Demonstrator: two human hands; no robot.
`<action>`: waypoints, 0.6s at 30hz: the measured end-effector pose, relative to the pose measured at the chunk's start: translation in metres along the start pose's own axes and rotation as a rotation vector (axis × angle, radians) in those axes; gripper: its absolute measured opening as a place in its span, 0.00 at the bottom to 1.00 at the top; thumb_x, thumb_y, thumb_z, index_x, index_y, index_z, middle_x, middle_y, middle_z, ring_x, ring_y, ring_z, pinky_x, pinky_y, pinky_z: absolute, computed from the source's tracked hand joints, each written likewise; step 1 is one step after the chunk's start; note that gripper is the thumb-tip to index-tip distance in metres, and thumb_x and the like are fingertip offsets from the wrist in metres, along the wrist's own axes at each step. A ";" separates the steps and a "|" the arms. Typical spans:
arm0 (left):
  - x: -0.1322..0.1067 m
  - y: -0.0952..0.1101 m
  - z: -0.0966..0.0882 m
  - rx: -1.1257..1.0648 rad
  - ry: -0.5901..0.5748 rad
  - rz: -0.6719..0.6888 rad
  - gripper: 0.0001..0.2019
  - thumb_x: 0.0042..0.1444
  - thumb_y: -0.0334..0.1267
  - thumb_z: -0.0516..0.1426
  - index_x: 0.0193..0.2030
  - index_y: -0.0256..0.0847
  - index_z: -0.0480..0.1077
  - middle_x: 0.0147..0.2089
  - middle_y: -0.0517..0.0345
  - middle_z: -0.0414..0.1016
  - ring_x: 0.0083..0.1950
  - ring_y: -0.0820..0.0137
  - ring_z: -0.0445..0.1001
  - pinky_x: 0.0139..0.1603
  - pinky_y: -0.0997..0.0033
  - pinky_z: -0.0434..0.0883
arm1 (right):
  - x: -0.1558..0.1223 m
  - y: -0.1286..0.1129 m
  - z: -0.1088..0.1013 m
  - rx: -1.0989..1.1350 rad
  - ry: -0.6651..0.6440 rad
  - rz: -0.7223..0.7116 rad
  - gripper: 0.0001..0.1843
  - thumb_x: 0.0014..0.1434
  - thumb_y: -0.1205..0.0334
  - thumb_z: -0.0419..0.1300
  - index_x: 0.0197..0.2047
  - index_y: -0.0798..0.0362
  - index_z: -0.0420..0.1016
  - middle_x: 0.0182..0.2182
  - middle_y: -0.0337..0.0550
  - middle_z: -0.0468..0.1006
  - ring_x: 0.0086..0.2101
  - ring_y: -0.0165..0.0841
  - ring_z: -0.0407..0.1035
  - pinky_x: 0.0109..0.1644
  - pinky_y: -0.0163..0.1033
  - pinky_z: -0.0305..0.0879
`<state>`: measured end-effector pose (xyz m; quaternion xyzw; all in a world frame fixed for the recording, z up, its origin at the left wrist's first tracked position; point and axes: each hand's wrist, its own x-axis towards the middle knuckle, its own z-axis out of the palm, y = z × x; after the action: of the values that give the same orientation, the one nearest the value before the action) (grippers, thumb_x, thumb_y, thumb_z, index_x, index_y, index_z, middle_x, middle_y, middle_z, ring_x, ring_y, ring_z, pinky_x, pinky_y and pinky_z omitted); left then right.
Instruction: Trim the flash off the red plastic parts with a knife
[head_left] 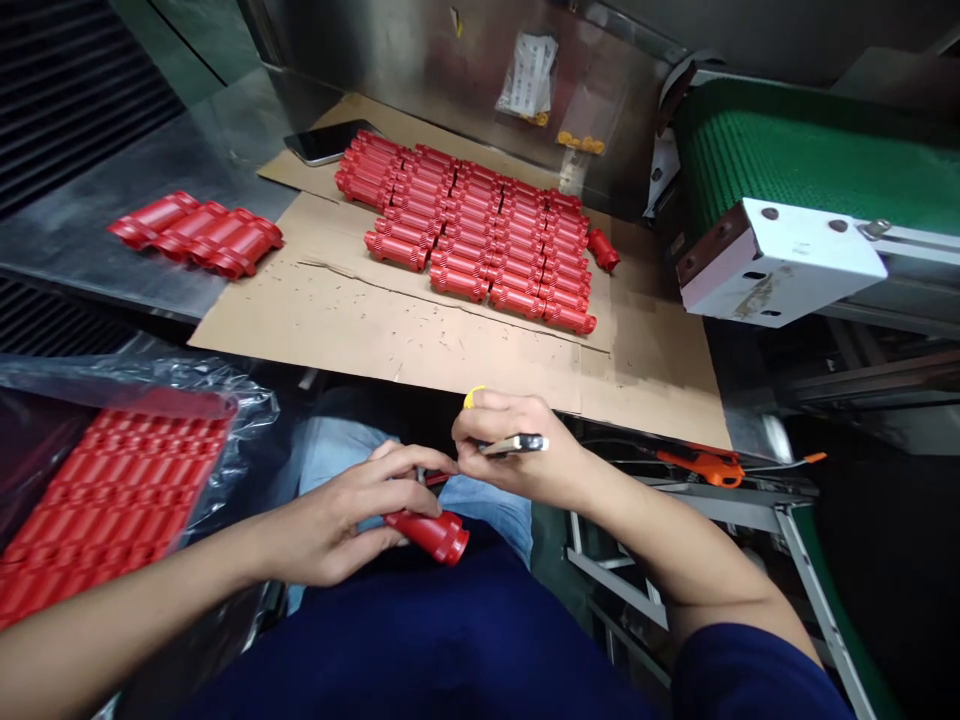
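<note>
Red plastic tube (pixel 431 537) held above the jeans (pixel 330 450)

The left hand (pixel 360 510) curls its fingers around the tube, probably to steady it. The right hand (pixel 529 416) pinches a slim black-and-white tool (pixel 517 445) just beside the left fingertips, seemingly for fine control; its working tip is hidden. On the cardboard (pixel 315 310), likely laid to protect the metal bench (pixel 232 140), matching tubes (pixel 469 255) lie in close rows, perhaps for easy counting.

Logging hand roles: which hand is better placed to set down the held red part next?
Left, likely: the left hand holds the red part, while the right hand grips a slim tool.
</note>
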<state>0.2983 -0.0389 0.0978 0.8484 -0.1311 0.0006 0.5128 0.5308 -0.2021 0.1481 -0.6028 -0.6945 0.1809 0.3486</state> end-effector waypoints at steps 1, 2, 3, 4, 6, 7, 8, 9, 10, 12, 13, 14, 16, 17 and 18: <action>0.000 0.000 0.000 -0.009 0.001 0.010 0.22 0.73 0.25 0.53 0.67 0.52 0.70 0.75 0.48 0.66 0.69 0.56 0.71 0.69 0.52 0.67 | -0.001 0.000 -0.001 -0.002 0.030 0.010 0.08 0.71 0.69 0.61 0.39 0.51 0.76 0.35 0.39 0.76 0.34 0.30 0.71 0.40 0.34 0.68; 0.000 -0.001 0.000 -0.015 0.004 0.019 0.22 0.73 0.25 0.53 0.67 0.52 0.70 0.76 0.47 0.66 0.69 0.56 0.71 0.69 0.52 0.68 | -0.002 0.000 -0.002 -0.007 0.040 0.020 0.07 0.73 0.68 0.61 0.40 0.52 0.77 0.36 0.40 0.77 0.35 0.31 0.72 0.41 0.35 0.69; 0.000 -0.001 0.000 -0.018 0.008 0.026 0.22 0.73 0.25 0.54 0.67 0.51 0.70 0.77 0.47 0.65 0.70 0.56 0.71 0.69 0.53 0.68 | -0.003 -0.001 -0.004 -0.013 0.033 0.022 0.07 0.74 0.67 0.60 0.42 0.52 0.78 0.37 0.41 0.78 0.36 0.31 0.73 0.42 0.35 0.70; -0.001 -0.002 0.000 -0.015 0.015 0.033 0.22 0.73 0.24 0.54 0.67 0.51 0.70 0.77 0.47 0.65 0.71 0.56 0.70 0.69 0.53 0.68 | -0.004 -0.002 -0.005 -0.019 0.004 0.015 0.07 0.76 0.66 0.60 0.45 0.53 0.79 0.38 0.42 0.79 0.38 0.32 0.74 0.43 0.35 0.71; -0.002 -0.004 0.002 0.000 0.023 0.037 0.22 0.73 0.24 0.54 0.67 0.51 0.70 0.77 0.46 0.64 0.72 0.55 0.69 0.70 0.52 0.67 | -0.007 -0.005 -0.007 -0.050 -0.087 -0.009 0.08 0.78 0.65 0.58 0.49 0.54 0.80 0.41 0.44 0.80 0.39 0.32 0.76 0.43 0.35 0.71; -0.003 -0.005 0.003 0.008 0.025 0.033 0.22 0.73 0.24 0.54 0.67 0.51 0.70 0.76 0.46 0.65 0.72 0.55 0.69 0.71 0.52 0.67 | -0.007 -0.006 -0.008 -0.083 -0.136 -0.015 0.09 0.79 0.64 0.58 0.50 0.54 0.80 0.41 0.45 0.81 0.39 0.32 0.76 0.41 0.35 0.70; -0.003 -0.005 0.003 0.013 0.028 0.029 0.22 0.73 0.25 0.54 0.67 0.51 0.71 0.76 0.46 0.65 0.72 0.55 0.69 0.71 0.51 0.67 | -0.007 -0.008 -0.009 -0.130 -0.176 -0.015 0.10 0.80 0.63 0.57 0.51 0.54 0.80 0.41 0.44 0.80 0.37 0.31 0.76 0.38 0.34 0.68; -0.004 -0.005 0.004 0.016 0.031 0.024 0.22 0.73 0.25 0.54 0.66 0.51 0.71 0.75 0.46 0.66 0.72 0.55 0.69 0.71 0.51 0.67 | -0.007 -0.011 -0.010 -0.186 -0.207 -0.014 0.10 0.80 0.62 0.58 0.51 0.54 0.81 0.41 0.44 0.80 0.35 0.30 0.74 0.35 0.34 0.65; -0.004 -0.006 0.004 0.018 0.033 0.018 0.21 0.73 0.25 0.54 0.65 0.51 0.72 0.74 0.46 0.66 0.72 0.55 0.69 0.71 0.50 0.67 | -0.006 -0.013 -0.010 -0.247 -0.233 -0.013 0.10 0.80 0.60 0.58 0.51 0.54 0.80 0.41 0.43 0.79 0.32 0.29 0.72 0.32 0.35 0.62; -0.003 -0.005 0.004 0.021 0.033 0.017 0.19 0.72 0.26 0.55 0.63 0.50 0.72 0.73 0.46 0.67 0.71 0.55 0.70 0.71 0.49 0.68 | -0.003 -0.019 -0.011 -0.364 -0.289 -0.026 0.10 0.79 0.59 0.59 0.50 0.54 0.79 0.42 0.43 0.79 0.29 0.28 0.69 0.28 0.37 0.56; -0.003 -0.004 0.004 0.024 0.031 0.020 0.18 0.72 0.26 0.55 0.62 0.50 0.73 0.72 0.46 0.68 0.70 0.55 0.70 0.71 0.50 0.68 | -0.002 -0.022 -0.011 -0.420 -0.319 -0.039 0.10 0.79 0.60 0.58 0.49 0.55 0.79 0.42 0.44 0.79 0.28 0.29 0.68 0.27 0.38 0.54; -0.002 -0.004 0.004 0.028 0.029 0.024 0.18 0.72 0.26 0.55 0.61 0.49 0.73 0.72 0.46 0.69 0.70 0.55 0.70 0.70 0.50 0.69 | 0.000 -0.025 -0.010 -0.476 -0.345 -0.056 0.10 0.79 0.62 0.56 0.49 0.56 0.78 0.42 0.45 0.78 0.28 0.30 0.69 0.26 0.39 0.53; -0.001 -0.002 0.003 0.033 0.033 0.031 0.16 0.71 0.26 0.55 0.58 0.48 0.73 0.70 0.46 0.71 0.69 0.55 0.71 0.69 0.52 0.70 | 0.002 -0.030 -0.006 -0.572 -0.380 -0.090 0.12 0.80 0.67 0.51 0.47 0.57 0.75 0.41 0.46 0.78 0.28 0.31 0.70 0.25 0.40 0.51; -0.001 -0.001 0.003 0.035 0.042 0.027 0.15 0.71 0.26 0.55 0.57 0.47 0.74 0.69 0.46 0.72 0.68 0.56 0.72 0.68 0.54 0.71 | 0.003 -0.032 -0.004 -0.609 -0.378 -0.106 0.14 0.80 0.70 0.48 0.47 0.57 0.75 0.41 0.47 0.77 0.29 0.32 0.71 0.24 0.40 0.52; -0.001 0.000 0.002 0.038 0.052 0.022 0.15 0.71 0.26 0.55 0.56 0.47 0.74 0.69 0.45 0.72 0.68 0.56 0.72 0.68 0.55 0.71 | 0.003 -0.032 -0.001 -0.637 -0.363 -0.116 0.15 0.79 0.72 0.46 0.46 0.58 0.74 0.40 0.48 0.77 0.29 0.33 0.71 0.24 0.40 0.53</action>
<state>0.2975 -0.0409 0.0965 0.8561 -0.1271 0.0306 0.5000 0.5085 -0.2058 0.1712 -0.5988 -0.7995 0.0397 0.0243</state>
